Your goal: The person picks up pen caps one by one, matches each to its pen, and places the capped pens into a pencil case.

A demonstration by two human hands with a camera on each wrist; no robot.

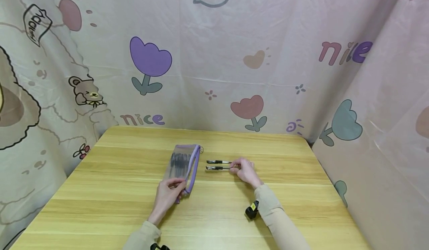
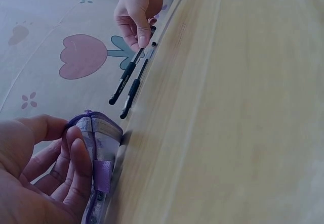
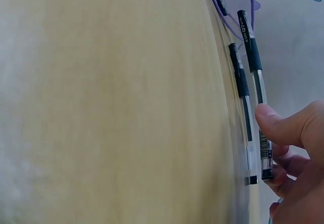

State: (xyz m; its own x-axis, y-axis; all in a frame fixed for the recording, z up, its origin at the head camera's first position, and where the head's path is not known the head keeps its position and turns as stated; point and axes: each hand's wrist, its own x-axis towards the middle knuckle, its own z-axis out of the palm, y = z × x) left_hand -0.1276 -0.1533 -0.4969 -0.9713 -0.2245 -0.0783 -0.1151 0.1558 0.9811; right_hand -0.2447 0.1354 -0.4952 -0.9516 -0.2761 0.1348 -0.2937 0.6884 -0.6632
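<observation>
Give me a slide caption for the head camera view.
Left hand holds a clear purple-trimmed pencil case; right hand touches two pens on the table.

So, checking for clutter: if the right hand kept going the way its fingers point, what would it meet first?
Probably the pencil case; the right hand pinches a pen aimed at it.

Smooth wood-grain table [image 1: 117, 190] — clear plastic pouch [image 1: 182, 162], glossy plastic pens [image 1: 218, 165].
</observation>
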